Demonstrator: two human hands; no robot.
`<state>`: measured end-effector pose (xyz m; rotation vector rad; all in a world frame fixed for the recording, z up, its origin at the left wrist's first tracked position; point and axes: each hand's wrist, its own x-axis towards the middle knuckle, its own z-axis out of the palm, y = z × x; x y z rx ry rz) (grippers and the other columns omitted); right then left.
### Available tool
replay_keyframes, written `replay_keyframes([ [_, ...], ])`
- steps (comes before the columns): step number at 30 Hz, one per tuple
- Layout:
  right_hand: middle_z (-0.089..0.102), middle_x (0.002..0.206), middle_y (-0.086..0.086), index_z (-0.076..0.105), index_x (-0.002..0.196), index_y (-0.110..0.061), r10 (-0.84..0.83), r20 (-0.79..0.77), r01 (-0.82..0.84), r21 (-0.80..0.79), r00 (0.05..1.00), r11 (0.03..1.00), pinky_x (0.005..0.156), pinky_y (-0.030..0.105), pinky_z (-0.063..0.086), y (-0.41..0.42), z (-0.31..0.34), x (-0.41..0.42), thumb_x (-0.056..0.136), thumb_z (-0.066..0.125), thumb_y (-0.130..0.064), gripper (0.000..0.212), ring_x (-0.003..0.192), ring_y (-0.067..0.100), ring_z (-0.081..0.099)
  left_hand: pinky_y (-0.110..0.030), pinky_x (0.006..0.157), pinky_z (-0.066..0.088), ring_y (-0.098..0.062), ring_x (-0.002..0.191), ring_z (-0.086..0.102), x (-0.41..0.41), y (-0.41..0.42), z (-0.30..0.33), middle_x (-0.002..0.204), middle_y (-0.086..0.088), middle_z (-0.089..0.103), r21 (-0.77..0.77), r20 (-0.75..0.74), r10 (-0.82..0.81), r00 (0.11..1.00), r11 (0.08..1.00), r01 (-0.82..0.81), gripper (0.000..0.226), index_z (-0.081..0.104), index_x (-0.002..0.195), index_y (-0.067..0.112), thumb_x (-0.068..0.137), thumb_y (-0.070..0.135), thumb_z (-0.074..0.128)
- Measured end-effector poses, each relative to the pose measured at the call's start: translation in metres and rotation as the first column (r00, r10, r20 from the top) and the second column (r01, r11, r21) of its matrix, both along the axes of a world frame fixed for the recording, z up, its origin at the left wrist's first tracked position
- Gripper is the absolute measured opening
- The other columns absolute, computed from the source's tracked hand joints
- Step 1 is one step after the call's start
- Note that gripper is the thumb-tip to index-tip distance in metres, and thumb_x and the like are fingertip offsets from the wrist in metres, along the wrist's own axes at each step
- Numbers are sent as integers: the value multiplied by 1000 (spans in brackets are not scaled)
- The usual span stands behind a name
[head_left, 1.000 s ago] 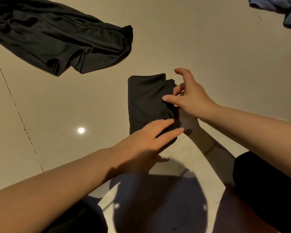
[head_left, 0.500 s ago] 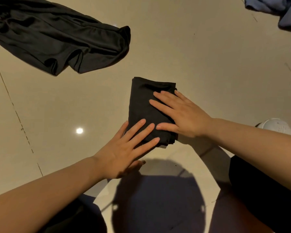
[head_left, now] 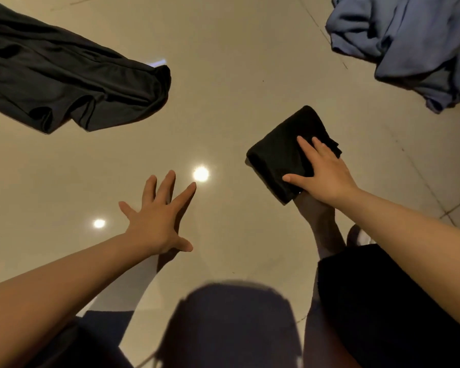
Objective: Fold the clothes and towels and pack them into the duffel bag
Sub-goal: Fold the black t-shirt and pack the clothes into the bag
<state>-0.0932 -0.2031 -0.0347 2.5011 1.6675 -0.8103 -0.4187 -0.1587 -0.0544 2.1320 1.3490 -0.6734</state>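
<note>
A small folded black cloth (head_left: pixel 282 152) lies on the beige tiled floor right of centre. My right hand (head_left: pixel 322 171) rests flat on its near right part with straight fingers and the thumb spread along its near edge. My left hand (head_left: pixel 157 219) hovers over bare floor left of centre, fingers spread wide and holding nothing. A loose black garment (head_left: pixel 64 83) lies crumpled at the upper left. A blue garment (head_left: pixel 409 41) sits bunched at the upper right. No duffel bag is in view.
Glossy floor tiles (head_left: pixel 223 75) show two bright light reflections near my left hand. My dark-clothed legs (head_left: pixel 377 301) fill the bottom right, and a white shoe tip (head_left: pixel 361 237) shows beside my right forearm.
My right hand has slid the folded black cloth to the right and turned it. My left hand has come off the cloth and moved left over bare floor.
</note>
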Motion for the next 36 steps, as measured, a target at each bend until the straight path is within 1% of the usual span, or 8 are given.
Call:
replay_keyframes([
  [8, 29, 154, 7, 23, 151, -27, -261, -141, 273, 73, 955, 959, 111, 44, 33, -15, 21, 4, 87, 68, -33, 79, 140, 27, 30, -73, 106, 11, -28, 142, -29, 0, 1, 0, 153, 7, -34, 22, -11, -13, 1000, 1000, 13, 121, -19, 144, 50, 68, 63, 74],
  [11, 45, 138, -5, 38, 144, -28, -144, -300, 209, 197, 943, 958, 95, 21, 40, -6, 42, -48, 90, 65, -22, 61, 123, 11, 44, -61, 110, 24, -22, 147, -1, -10, 4, 12, 161, 4, -2, 11, 137, 67, 988, 998, -69, 103, 9, 151, 41, 73, 50, 76],
  [14, 52, 122, -12, 46, 135, -35, -78, -548, 178, 131, 833, 975, 74, 8, 42, 6, 57, -115, 91, 63, -18, 50, 101, 0, 52, -28, 92, 42, -17, 121, 47, -23, 5, 34, 138, -1, 46, -134, 444, 375, 814, 926, -354, 76, 36, 144, 30, 80, 30, 76],
  [16, 58, 112, -5, 52, 129, -34, -150, -707, 213, 1, 691, 977, 57, 8, 46, 16, 63, -161, 91, 62, -13, 45, 81, 3, 62, -25, 77, 50, -14, 99, 59, -33, -3, 49, 116, 3, 57, -277, 526, 550, 649, 832, -481, 53, 49, 131, 28, 84, 22, 72],
  [19, 64, 100, 4, 58, 123, -29, -127, -789, 138, -53, 601, 989, 55, 10, 48, 30, 68, -225, 90, 62, -7, 39, 71, 6, 66, -29, 76, 57, -15, 82, 66, -65, -10, 62, 95, 2, 65, -332, 572, 629, 526, 764, -553, 23, 61, 108, 26, 87, 18, 68],
  [25, 64, 82, -4, 63, 110, -26, -115, -824, -4, -141, 555, 990, 51, 12, 45, 41, 66, -333, 91, 61, -8, 26, 63, 4, 63, -6, 61, 44, -6, 73, 62, -208, -13, 75, 81, 7, 67, -66, 530, 605, 594, 728, -682, 15, 63, 82, 27, 88, 13, 65],
  [29, 62, 80, -4, 64, 107, -25, -71, -834, -158, -186, 547, 970, 48, 13, 44, 36, 57, -406, 90, 60, -6, 25, 56, 0, 60, -9, 64, 43, -5, 75, 61, -292, -32, 77, 80, 14, 65, 48, 527, 667, 526, 595, -803, 15, 62, 83, 28, 88, 15, 65],
  [36, 60, 112, -5, 53, 125, -40, 183, -813, -461, -116, 553, 880, 86, 33, 50, 29, 44, -547, 89, 64, -28, 39, 101, 15, 58, -20, 73, 41, -9, 80, 53, -414, -59, 79, 92, 9, 54, 385, 586, 597, 548, 390, -836, 8, 64, 97, 20, 90, 16, 62],
])
